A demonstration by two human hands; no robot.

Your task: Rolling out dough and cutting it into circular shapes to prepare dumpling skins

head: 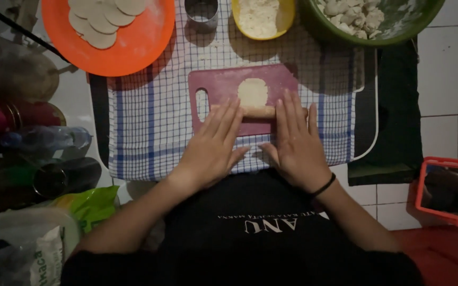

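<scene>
dough: small pale oval [253, 92] on the maroon cutting board [223, 85], mid-scene; looks soft, light, easily torn.
rolling pin: wooden [258, 112], at the dough's near edge.
left hand [213, 145]: open, flat, fingers on pin.
right hand [295, 137]: open, flat, likewise.
hold: palms near pin's ends.

Your left hand [214, 144] and right hand [294, 139] lie flat, palms down, side by side, fingers extended forward and slightly spread, both forearms angled inward.
</scene>
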